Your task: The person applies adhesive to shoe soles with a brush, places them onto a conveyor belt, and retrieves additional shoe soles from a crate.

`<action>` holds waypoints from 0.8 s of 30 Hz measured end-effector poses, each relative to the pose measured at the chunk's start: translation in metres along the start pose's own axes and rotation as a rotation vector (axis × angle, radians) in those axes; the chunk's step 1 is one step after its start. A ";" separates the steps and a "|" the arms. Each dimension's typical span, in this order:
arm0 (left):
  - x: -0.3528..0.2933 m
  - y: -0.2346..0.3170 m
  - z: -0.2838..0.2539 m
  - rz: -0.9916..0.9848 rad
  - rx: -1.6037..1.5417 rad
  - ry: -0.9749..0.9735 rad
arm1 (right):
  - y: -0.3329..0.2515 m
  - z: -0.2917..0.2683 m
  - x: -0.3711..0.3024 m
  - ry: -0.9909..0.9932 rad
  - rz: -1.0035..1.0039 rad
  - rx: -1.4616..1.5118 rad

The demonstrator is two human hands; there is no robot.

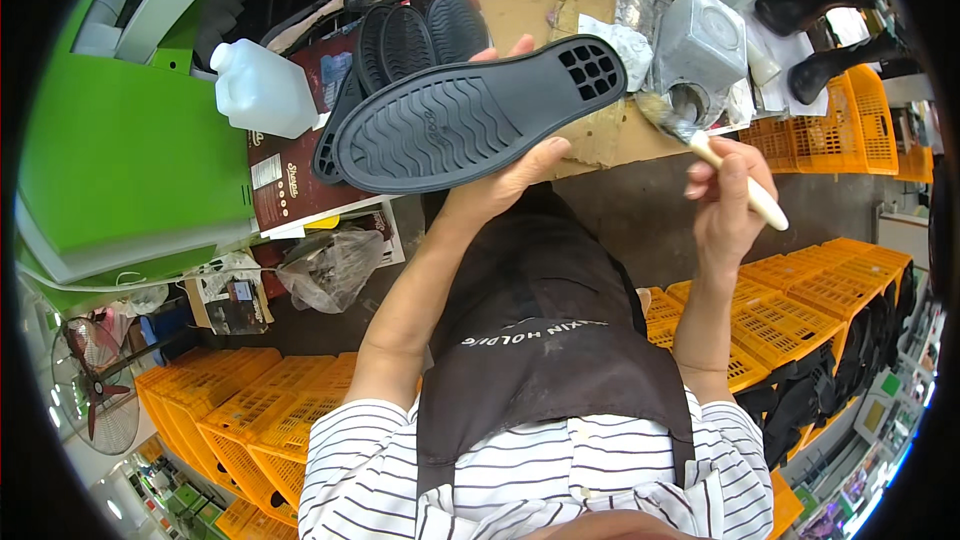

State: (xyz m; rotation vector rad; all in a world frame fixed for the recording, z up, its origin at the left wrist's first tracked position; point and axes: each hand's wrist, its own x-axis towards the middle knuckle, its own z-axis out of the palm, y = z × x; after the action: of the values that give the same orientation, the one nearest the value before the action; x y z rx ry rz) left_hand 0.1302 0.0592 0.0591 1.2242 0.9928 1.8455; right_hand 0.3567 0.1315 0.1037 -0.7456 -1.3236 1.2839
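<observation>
My left hand (505, 180) grips a black rubber shoe sole (440, 125) by its waist, thumb on the near edge and fingertips showing beyond the far edge. Its wavy tread faces up, and the open-celled heel end points right. In my right hand (735, 202) is a paintbrush (762, 202) with a cream handle. Its blurred bristles are at the round mouth of a small, stained container (690, 100); whether they touch it I cannot tell. Several more black soles (405, 43) lean together behind the held one.
A white plastic jug (262, 88) stands left on dark red cardboard (275, 175), beside a green machine (130, 140). Brown cardboard (605, 145) covers the bench. A whitish block-shaped container (703, 35) sits at the right. Orange crates (785, 320) line both sides behind me; black boot-like forms (835, 70) lie far right.
</observation>
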 end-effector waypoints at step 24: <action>-0.023 -0.035 0.017 -0.749 -1.015 -0.115 | -0.013 0.110 -0.027 -0.445 -0.042 -0.037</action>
State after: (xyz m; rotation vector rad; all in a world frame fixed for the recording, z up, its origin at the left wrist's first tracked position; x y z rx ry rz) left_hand 0.1576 0.0594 0.0234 0.2579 0.2543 1.3157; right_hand 0.2608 0.0740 0.1285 -0.4662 -1.7110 1.4459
